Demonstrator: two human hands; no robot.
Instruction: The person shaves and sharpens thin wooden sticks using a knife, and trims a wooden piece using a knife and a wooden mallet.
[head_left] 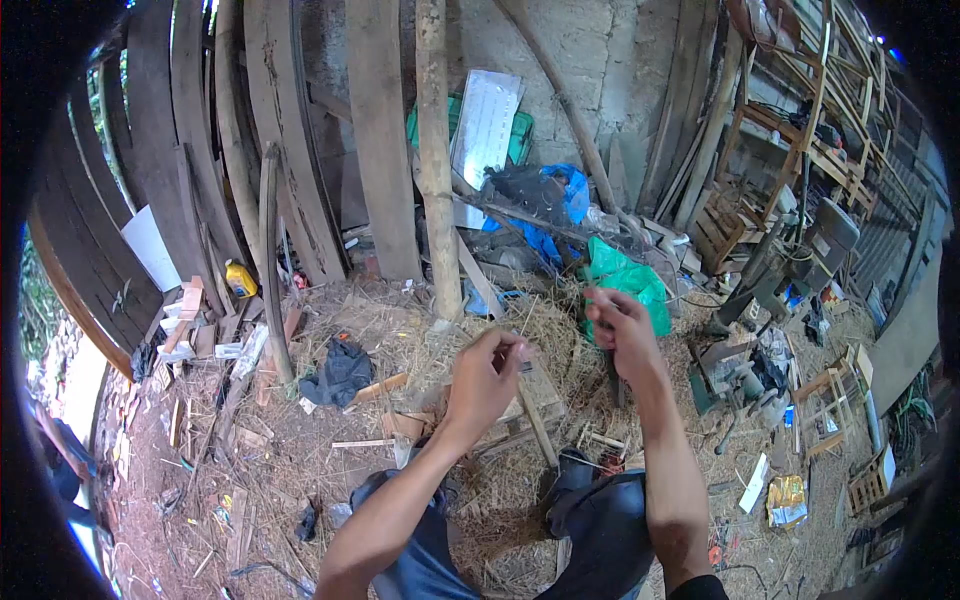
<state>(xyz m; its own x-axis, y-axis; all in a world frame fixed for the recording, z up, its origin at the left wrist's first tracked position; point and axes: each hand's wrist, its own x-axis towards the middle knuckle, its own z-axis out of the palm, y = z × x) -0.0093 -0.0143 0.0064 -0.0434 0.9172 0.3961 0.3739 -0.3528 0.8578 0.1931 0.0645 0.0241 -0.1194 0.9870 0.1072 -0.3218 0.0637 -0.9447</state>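
My left hand is raised over the floor in front of my knees, its thumb and fingers pressed together. Something small and pale may be at its fingertips, but it is too fine to name. Level with it on the right, my right hand has its fingers curled in a pinch; whatever they hold, if anything, cannot be made out. A green plastic sheet lies behind the right hand. Below the hands are a wooden block and a dark boot by my knee.
Wood scraps and shavings litter the ground. A wooden post stands ahead, with planks leaning left of it. A black plastic bag and a yellow bottle lie to the left. Wooden chair frames are stacked at right.
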